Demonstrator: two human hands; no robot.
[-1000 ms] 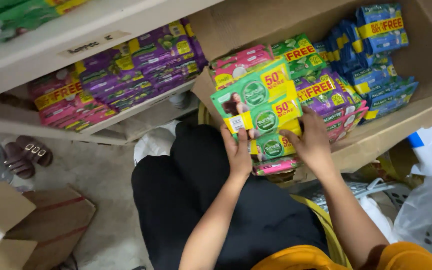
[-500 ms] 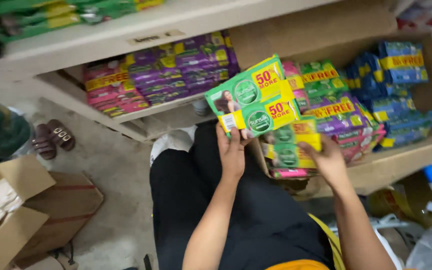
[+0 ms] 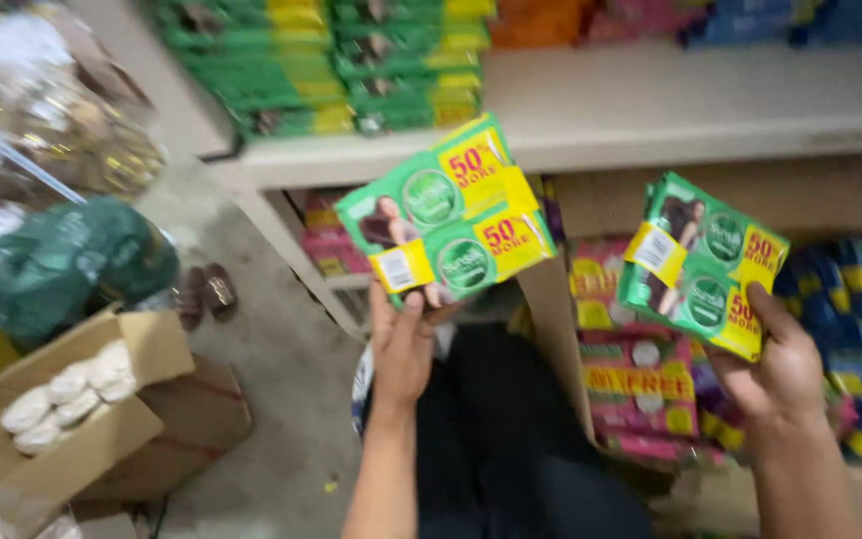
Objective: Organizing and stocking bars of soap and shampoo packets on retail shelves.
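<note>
I see two bundles of green sachet packs with yellow corner labels, both raised in front of the white shelf [image 3: 650, 110]. My left hand [image 3: 403, 344] grips the larger green bundle [image 3: 446, 215] from below, thumb pressed on its lower edge, fingers closed behind it. My right hand [image 3: 775, 374] clasps the smaller green bundle [image 3: 705, 265], tilted, thumb along its right edge. Behind that one, a cardboard carton [image 3: 556, 329] holds pink, purple and blue packs. More green packs [image 3: 321, 60] lie stacked on the shelf above. At lower left, an open box [image 3: 92, 419] of white pieces sits on the floor.
</note>
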